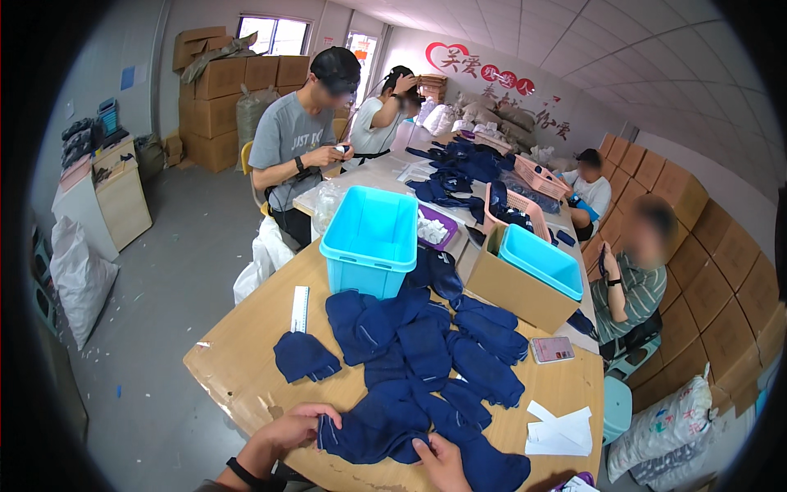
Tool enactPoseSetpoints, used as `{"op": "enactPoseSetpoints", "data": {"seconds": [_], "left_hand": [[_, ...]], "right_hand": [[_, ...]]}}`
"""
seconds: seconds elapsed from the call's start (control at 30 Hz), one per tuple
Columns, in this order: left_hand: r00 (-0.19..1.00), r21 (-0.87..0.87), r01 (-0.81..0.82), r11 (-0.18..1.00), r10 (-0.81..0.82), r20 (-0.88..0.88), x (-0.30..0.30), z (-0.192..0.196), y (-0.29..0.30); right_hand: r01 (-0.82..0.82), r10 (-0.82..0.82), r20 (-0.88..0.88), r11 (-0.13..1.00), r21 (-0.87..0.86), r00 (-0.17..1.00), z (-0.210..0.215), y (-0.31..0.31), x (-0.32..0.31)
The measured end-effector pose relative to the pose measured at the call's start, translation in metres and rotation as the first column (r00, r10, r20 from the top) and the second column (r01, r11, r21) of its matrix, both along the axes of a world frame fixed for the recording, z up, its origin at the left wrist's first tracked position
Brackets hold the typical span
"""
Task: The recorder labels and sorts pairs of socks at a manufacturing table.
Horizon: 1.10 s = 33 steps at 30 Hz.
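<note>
white paper labels (560, 430) beside navy socks (385, 426)

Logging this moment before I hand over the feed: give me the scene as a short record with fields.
left hand: pinches edge of the dark blue sock
right hand: rests on the same sock
sock pile: spread mid-table, beyond the hands
separate sock: lies apart, left of pile
blue bin: behind the pile
phone: right of pile
white labels: near right edge
</note>
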<state>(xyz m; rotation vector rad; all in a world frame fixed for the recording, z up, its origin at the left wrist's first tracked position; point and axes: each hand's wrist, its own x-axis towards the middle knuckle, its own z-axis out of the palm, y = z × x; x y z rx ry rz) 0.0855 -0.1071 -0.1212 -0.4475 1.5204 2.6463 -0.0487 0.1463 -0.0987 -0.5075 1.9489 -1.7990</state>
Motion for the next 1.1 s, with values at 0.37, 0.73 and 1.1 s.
{"op": "enactPoseSetpoints", "data": {"seconds": [0.37,0.73,1.1], "left_hand": [[0.999,-0.052,0.033,0.998,-0.033,0.017,0.001,0.006,0.000],[0.999,-0.057,-0.009,0.998,0.012,0.052,-0.001,0.013,0.005],[1.000,-0.072,-0.006,0.997,0.007,0.022,0.000,0.012,0.004]], "right_hand": [[0.000,0.002,-0.026,0.999,0.050,1.000,-0.007,0.002,-0.003],[-0.098,0.097,0.012,0.990,0.098,0.995,0.007,0.006,-0.007],[-0.096,0.094,0.017,0.988,0.123,0.995,0.004,0.007,-0.006]]}}
